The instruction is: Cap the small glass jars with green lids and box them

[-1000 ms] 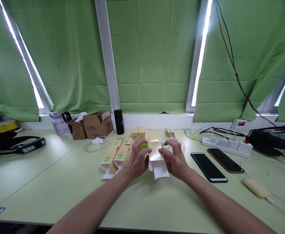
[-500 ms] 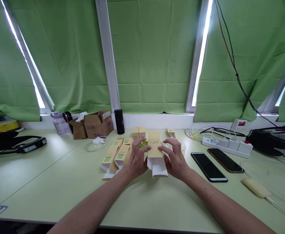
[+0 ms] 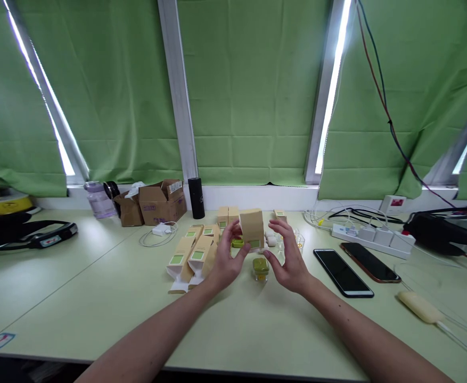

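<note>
Both hands hold one tan carton (image 3: 252,229) upright just above the table, a green label at its lower end. My left hand (image 3: 226,260) grips its left side with curled fingers and my right hand (image 3: 289,255) grips its right side. Below the carton a small clear jar with a green lid (image 3: 261,267) stands on the table, and a second green-lidded jar (image 3: 238,243) shows behind my left fingers. A pile of flat tan cartons with green labels (image 3: 191,255) lies just left of my left hand. More tan boxes (image 3: 227,214) stand behind.
Two phones (image 3: 343,272) lie to the right, with a white power strip (image 3: 371,236) and cables behind. Brown cardboard boxes (image 3: 161,202), a black cylinder (image 3: 195,198) and a purple bottle (image 3: 97,200) stand along the sill. A black headset (image 3: 29,236) lies far left, a pale yellow object (image 3: 419,307) far right.
The carton lay flat under both hands; now it is lifted and stood upright between them. A green-lidded jar shows on the table where it lay.
</note>
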Motion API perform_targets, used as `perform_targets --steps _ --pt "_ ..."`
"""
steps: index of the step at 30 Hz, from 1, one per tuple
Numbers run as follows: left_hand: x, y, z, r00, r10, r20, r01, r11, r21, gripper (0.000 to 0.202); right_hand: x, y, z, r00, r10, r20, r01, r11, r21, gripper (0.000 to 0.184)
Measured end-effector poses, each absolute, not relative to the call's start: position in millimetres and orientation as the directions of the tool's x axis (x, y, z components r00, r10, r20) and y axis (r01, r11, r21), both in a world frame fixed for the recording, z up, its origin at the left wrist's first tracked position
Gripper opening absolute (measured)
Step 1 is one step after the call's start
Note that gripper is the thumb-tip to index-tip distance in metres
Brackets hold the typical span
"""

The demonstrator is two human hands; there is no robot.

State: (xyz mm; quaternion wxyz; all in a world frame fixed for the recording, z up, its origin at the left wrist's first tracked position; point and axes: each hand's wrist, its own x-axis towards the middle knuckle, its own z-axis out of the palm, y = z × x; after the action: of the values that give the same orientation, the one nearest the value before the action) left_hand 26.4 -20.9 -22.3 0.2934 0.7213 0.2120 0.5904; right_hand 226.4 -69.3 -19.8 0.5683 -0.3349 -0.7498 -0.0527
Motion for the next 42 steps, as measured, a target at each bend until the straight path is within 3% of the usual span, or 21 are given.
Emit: perform_targets --steps 5,15,18,26,32,42 --pt "29.6 -21.9 -14.4 0.214 0.81 0.545 -0.279 -0.484 0.829 0.066 226.1 -68.3 -19.9 -0.111 0.494 0.862 0.511 0.773 -0.377 0.052" --pt "31.9 -23.6 -11.5 0.214 0.885 0.414 -0.237 -0.364 0.901 0.063 225.1 -66.7 -25.1 -0.198 0.599 0.776 0.445 0.76 -0.474 0.045" --pt "33.0 -23.2 -14.0 0.21 0.883 0.42 -0.22 -0.376 0.9 0.062 224.1 -64.5 -25.4 -0.15 0.611 0.777 0.398 0.757 -0.519 0.041" --pt "24.9 -26.8 -18.8 0.287 0.749 0.597 -0.143 -0.583 0.8 0.051 227.0 -54.5 -27.9 -0.039 0.718 0.695 0.143 0.692 -0.707 0.035" --pt "23.2 -28.0 -18.4 0.292 0.712 0.638 0.003 -0.668 0.744 0.039 227.3 -53.6 -29.4 -0.071 0.75 0.658 0.118 0.661 -0.741 0.035" --pt "30.8 -24.3 -21.6 0.183 0.759 0.624 -0.028 -0.631 0.776 0.031 220.5 -61.4 -25.9 -0.059 0.764 0.642 0.075 0.645 -0.761 0.035"
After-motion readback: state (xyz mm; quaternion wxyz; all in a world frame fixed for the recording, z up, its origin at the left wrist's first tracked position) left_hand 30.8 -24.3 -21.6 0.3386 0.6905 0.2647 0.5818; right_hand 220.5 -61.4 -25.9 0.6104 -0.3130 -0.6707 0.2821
